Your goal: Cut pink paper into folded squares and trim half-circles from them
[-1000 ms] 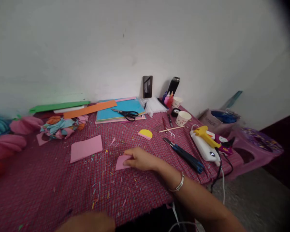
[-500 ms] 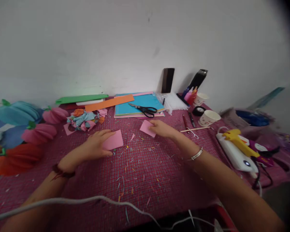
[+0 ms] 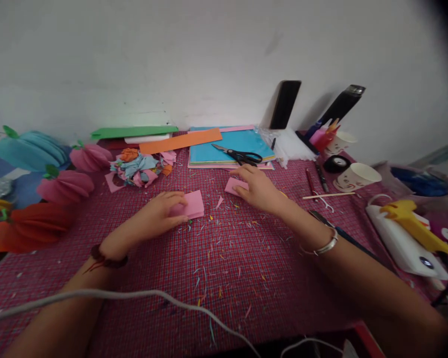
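My left hand [image 3: 160, 214] grips a stack of pink paper [image 3: 194, 204] from its left side, with the thumb at the near edge and the fingers at the far edge. The paper rests on the checked tablecloth. My right hand [image 3: 260, 190] has its thumb and fingers round a smaller folded pink paper piece [image 3: 234, 186], low over the cloth. Between the hands lies a thin pink paper scrap [image 3: 219, 202]. Just beyond my right hand, black-handled scissors [image 3: 241, 155] rest on blue paper sheets [image 3: 205, 151]. A bit of yellow shows behind my right wrist.
Paper pumpkins [image 3: 65, 186] stand at left near a crumpled paper heap [image 3: 138, 166]. Paper cups [image 3: 358, 177], a tape roll [image 3: 336, 163], a box cutter [image 3: 353, 238] and a yellow glue gun [image 3: 414, 223] lie right. A white cable [image 3: 153, 293] crosses in front.
My left hand has come into view and closed round the pink paper stack. My right hand has carried the small pink piece toward the back of the table. The view has swung left.
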The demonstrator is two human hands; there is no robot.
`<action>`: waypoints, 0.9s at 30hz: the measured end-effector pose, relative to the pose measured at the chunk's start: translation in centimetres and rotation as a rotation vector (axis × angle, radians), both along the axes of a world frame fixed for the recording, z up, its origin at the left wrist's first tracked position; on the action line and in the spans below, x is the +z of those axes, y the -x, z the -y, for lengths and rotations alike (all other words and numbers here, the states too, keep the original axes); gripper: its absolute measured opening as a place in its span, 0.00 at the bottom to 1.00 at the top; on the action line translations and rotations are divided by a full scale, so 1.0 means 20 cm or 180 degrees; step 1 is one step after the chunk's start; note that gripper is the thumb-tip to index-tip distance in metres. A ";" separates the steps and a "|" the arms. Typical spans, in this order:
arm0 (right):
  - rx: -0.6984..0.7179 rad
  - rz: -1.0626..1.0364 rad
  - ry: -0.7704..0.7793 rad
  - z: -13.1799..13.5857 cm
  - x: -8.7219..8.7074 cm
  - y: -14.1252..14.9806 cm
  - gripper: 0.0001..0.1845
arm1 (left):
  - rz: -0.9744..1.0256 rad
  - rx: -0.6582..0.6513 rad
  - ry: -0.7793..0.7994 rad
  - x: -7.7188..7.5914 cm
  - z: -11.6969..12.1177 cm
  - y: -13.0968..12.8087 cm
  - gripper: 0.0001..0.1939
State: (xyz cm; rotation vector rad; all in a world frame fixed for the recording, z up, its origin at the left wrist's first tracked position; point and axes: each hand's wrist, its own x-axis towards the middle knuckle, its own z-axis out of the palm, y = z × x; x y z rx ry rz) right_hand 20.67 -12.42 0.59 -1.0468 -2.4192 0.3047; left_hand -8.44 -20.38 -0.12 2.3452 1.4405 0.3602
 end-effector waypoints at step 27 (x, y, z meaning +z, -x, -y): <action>0.0310 -0.0432 0.1271 0.32 -0.09 0.24 0.12 | 0.0242 0.0246 0.0479 0.01 0.01 0.07 0.37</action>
